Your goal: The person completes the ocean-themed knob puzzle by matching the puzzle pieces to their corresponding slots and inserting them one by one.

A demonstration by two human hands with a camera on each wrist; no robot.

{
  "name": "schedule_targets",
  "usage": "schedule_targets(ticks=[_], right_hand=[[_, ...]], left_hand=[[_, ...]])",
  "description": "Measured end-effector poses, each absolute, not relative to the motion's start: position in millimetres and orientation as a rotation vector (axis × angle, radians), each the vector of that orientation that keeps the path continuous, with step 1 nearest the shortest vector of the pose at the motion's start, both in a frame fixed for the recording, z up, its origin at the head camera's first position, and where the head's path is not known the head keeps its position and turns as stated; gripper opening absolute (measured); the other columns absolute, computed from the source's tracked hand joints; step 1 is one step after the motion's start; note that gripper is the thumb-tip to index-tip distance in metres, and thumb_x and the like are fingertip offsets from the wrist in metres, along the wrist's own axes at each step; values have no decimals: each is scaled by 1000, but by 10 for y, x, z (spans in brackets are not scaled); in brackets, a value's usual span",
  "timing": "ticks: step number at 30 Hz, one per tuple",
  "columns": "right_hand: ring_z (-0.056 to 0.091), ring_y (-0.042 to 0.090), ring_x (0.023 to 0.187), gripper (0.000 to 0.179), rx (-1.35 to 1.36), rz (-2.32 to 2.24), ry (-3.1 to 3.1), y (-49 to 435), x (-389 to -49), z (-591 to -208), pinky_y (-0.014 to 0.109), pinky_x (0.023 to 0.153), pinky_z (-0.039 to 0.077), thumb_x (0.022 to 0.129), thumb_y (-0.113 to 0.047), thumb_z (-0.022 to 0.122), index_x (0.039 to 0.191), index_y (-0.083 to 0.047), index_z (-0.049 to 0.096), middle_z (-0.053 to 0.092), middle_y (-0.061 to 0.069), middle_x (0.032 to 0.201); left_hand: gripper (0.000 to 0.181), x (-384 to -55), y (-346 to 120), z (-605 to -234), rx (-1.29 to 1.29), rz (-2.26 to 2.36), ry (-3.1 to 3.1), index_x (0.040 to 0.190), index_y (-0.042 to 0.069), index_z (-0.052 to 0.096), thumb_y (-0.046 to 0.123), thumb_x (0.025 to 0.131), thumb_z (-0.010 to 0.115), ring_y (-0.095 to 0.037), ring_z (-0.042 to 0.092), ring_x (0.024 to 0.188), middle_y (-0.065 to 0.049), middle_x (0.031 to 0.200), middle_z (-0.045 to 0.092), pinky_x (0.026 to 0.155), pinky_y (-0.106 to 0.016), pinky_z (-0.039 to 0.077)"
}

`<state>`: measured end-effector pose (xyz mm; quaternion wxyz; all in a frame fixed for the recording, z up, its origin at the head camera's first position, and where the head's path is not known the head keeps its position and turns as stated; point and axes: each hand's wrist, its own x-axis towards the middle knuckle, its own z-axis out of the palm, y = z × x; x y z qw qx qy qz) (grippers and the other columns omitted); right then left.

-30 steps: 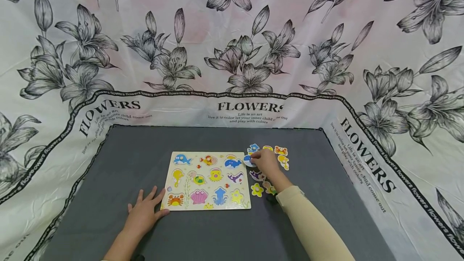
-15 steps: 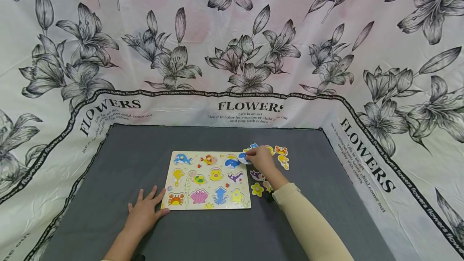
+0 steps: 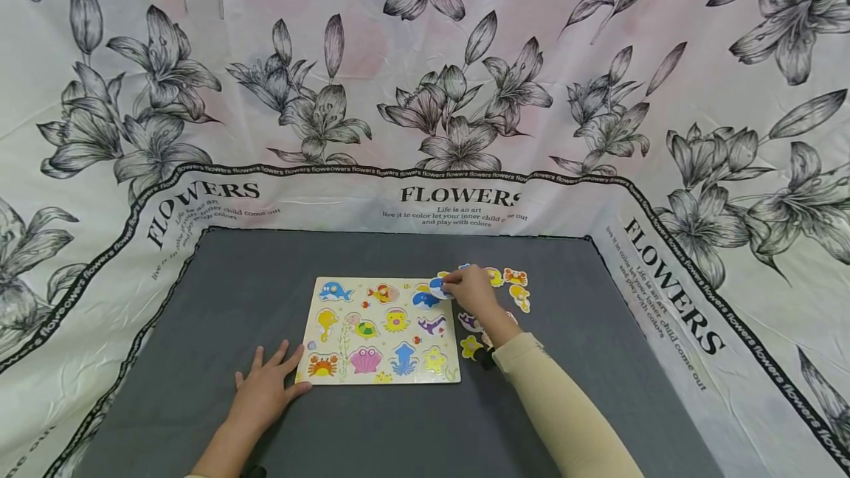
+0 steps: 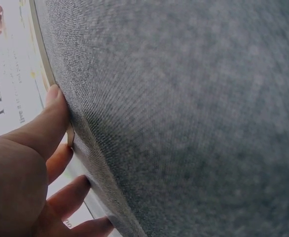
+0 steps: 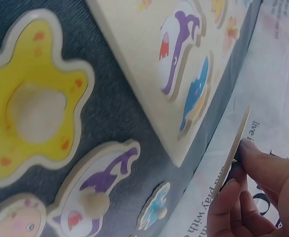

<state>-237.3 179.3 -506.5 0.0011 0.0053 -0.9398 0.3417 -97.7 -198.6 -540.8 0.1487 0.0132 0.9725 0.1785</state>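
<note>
A wooden peg puzzle board (image 3: 415,376) with sea-animal shapes lies on the dark grey table. My left hand (image 3: 260,393) is at its near left corner, fingers spread; in the left wrist view the thumb (image 4: 58,106) touches the board's edge. My right hand (image 3: 479,297) pinches a blue-and-white whale puzzle piece (image 3: 437,287) over the far right corner, beside the board's blue whale shape (image 3: 425,301). The right wrist view shows that piece (image 5: 239,138) edge-on and tilted, between thumb and fingers, apart from the board; its picture is hidden there.
Loose puzzle pieces lie right of the board: a yellow star (image 5: 36,64), a purple whale (image 5: 105,177), a blue squid (image 5: 154,210), a crab (image 3: 514,276) and others, some partly behind my right hand. A flower-printed cloth (image 3: 332,205) rises beyond the table's far edge.
My right hand has moved left with the whale piece, from the loose pieces to over the board's far right corner. My left hand has stayed in place.
</note>
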Motion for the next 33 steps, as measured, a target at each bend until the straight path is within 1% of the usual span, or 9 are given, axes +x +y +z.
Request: schedule_targets(ticks=[5,9,13,18,22,27,33], right_hand=[[68,19,88,14,-18,1080,-2967,1738,-2379,-5095,35,79,59,91,-15,78,103,-9,82,76,7,103],[70,18,87,14,2,1081,-2957,1685,-2384,-5128,35,78,60,90,-15,79,102,-9,82,78,7,102],[72,21,92,14,55,1088,-2940,1639,-2388,-5149,36,78,60,90,-15,78,102,-8,82,78,8,103],[71,20,92,14,52,1119,-2946,1584,-2386,-5168,36,80,59,90,-14,78,103,-7,82,78,9,105],[70,18,88,14,34,1134,-2966,1546,-2387,-5192,33,76,59,90,-12,78,102,-7,82,78,9,102],[69,18,83,13,74,1102,-2974,1518,-2403,-5223,31,71,58,90,-11,77,101,-5,82,78,10,99],[68,19,87,12,61,1077,-2996,1502,-2433,-5288,32,72,58,91,-12,77,101,-8,82,77,8,100]], left_hand=[[81,-975,-1980,-5398,58,507,2821,152,17,47,49,84,76,-61,15,146,-23,160,35,100,-87,20],[80,-970,-1985,-5390,61,504,2833,152,16,48,46,83,77,-61,16,146,-23,159,36,100,-87,20],[81,-975,-1997,-5404,54,495,2831,152,16,48,47,83,77,-61,15,146,-23,160,35,101,-87,20],[81,-972,-2007,-5405,51,496,2828,152,17,48,48,83,77,-61,16,146,-22,160,36,101,-87,20],[81,-970,-2007,-5396,45,505,2824,152,17,48,47,83,77,-61,15,146,-22,160,35,101,-87,20],[80,-969,-2005,-5390,40,514,2824,152,17,48,46,83,77,-61,15,146,-22,160,36,101,-87,19],[81,-968,-2002,-5390,37,512,2831,152,17,48,46,83,78,-60,16,146,-22,160,36,101,-86,19]])
